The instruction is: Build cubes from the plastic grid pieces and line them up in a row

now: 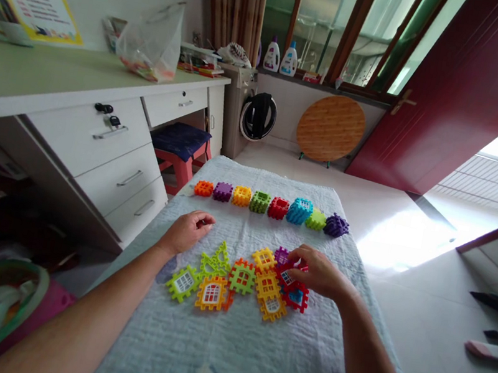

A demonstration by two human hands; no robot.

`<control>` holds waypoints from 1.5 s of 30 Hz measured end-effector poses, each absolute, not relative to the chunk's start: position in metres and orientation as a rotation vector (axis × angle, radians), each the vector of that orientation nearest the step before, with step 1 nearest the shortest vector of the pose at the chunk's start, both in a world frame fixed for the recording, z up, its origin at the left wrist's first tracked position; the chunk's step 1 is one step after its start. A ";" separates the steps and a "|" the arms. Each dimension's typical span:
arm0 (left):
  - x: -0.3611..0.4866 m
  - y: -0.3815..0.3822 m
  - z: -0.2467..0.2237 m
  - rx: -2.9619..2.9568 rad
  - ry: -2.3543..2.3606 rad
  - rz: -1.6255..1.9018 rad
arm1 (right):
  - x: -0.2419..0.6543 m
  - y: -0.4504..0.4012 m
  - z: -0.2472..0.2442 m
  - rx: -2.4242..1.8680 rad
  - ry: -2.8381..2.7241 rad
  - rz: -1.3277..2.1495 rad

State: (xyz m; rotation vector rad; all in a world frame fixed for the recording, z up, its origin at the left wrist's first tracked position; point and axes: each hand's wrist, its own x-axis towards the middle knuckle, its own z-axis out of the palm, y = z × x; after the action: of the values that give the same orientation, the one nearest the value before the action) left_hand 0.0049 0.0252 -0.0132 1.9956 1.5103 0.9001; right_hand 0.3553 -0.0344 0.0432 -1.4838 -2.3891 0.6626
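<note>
My right hand [318, 272] has its fingers and thumb closed on a red interlocking building tile [286, 275] with a white window insert, at the right end of a loose pile. My left hand [189, 230] rests on the cloth left of the pile, fingers curled, with nothing showing in it. In the pile lie a green triangular tile [217, 262], a lime window tile [183, 283], an orange window tile [212, 293], a green tile [243, 277], several yellow tiles [267, 284] and a purple tile [281, 255], partly hidden behind my right fingers.
A row of coloured stacks, from an orange stack [204, 189] to a dark purple stack [337, 225], crosses the far part of the cloth-covered table [221, 359]. A white desk [97, 131] and a stool [183, 141] stand left; a pink basket [48, 306] is nearer.
</note>
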 end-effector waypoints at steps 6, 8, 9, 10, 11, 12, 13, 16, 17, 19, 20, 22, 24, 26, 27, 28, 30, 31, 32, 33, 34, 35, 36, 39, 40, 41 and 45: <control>0.003 0.026 -0.016 1.994 1.503 0.911 | 0.348 -0.029 0.033 -1.444 -2.268 0.633; 0.003 0.026 -0.017 1.996 1.501 0.916 | 0.349 -0.027 0.027 -1.534 -2.214 0.485; 0.003 0.026 -0.017 1.997 1.500 0.917 | 0.349 -0.026 0.023 -1.573 -2.212 0.432; 0.003 0.026 -0.017 1.998 1.500 0.917 | 0.349 -0.025 0.020 -1.602 -2.228 0.406; 0.003 0.027 -0.017 1.999 1.499 0.917 | 0.349 -0.024 0.017 -1.621 -2.250 0.400; 0.003 0.027 -0.017 2.000 1.497 0.916 | 0.348 -0.023 0.014 -1.634 -2.267 0.401; 0.003 0.027 -0.017 2.001 1.494 0.915 | 0.347 -0.023 0.012 -1.644 -2.273 0.402; 0.003 0.026 -0.017 1.998 1.494 0.914 | 0.343 -0.024 0.011 -1.651 -2.238 0.388; 0.003 0.026 -0.016 1.997 1.496 0.913 | 0.342 -0.024 0.011 -1.657 -2.213 0.391; 0.003 0.025 -0.016 1.995 1.499 0.908 | 0.341 -0.025 0.013 -1.683 -2.154 0.434; 0.004 0.025 -0.015 1.995 1.500 0.907 | 0.341 -0.025 0.014 -1.695 -2.122 0.462; 0.004 0.025 -0.014 1.996 1.502 0.906 | 0.341 -0.024 0.017 -1.683 -2.052 0.485; 0.004 0.024 -0.014 1.997 1.504 0.904 | 0.342 -0.023 0.019 -1.615 -1.950 0.394; 0.004 0.024 -0.013 1.994 1.508 0.899 | 0.341 -0.023 0.020 -1.532 -1.839 0.236; 0.004 0.023 -0.013 1.993 1.509 0.896 | 0.341 -0.023 0.020 -1.498 -1.804 0.162; 0.004 0.023 -0.013 1.993 1.510 0.895 | 0.340 -0.023 0.019 -1.470 -1.803 0.111; 0.004 0.023 -0.012 2.000 1.511 0.894 | 0.339 -0.023 0.018 -1.432 -1.909 0.107; 0.004 0.023 -0.012 2.005 1.512 0.893 | 0.339 -0.023 0.017 -1.422 -1.980 0.144; 0.004 0.023 -0.012 2.007 1.514 0.894 | 0.339 -0.023 0.017 -1.419 -2.036 0.190; 0.004 0.023 -0.012 2.008 1.515 0.894 | 0.339 -0.023 0.017 -1.427 -2.064 0.232; 0.004 0.023 -0.012 2.008 1.513 0.895 | 0.340 -0.023 0.017 -1.443 -2.058 0.250; 0.004 0.023 -0.012 2.007 1.511 0.895 | 0.341 -0.023 0.017 -1.459 -2.027 0.241; 0.005 0.023 -0.012 2.007 1.508 0.894 | 0.342 -0.022 0.016 -1.469 -1.996 0.217; 0.006 0.022 -0.011 2.011 1.507 0.888 | 0.347 -0.020 0.011 -1.465 -2.009 0.171; 0.006 0.022 -0.011 2.017 1.510 0.885 | 0.348 -0.019 0.008 -1.471 -2.050 0.190; 0.006 0.022 -0.011 2.027 1.511 0.882 | 0.349 -0.019 0.005 -1.485 -2.096 0.222; 0.005 0.024 -0.015 2.071 1.520 0.882 | 0.348 -0.018 -0.005 -1.560 -2.218 0.353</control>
State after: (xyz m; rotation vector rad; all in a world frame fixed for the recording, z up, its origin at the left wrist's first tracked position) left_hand 0.0047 0.0236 -0.0148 2.0712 1.5204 0.8816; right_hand 0.3481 -0.0175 -0.0053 -1.5595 -2.2180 0.3531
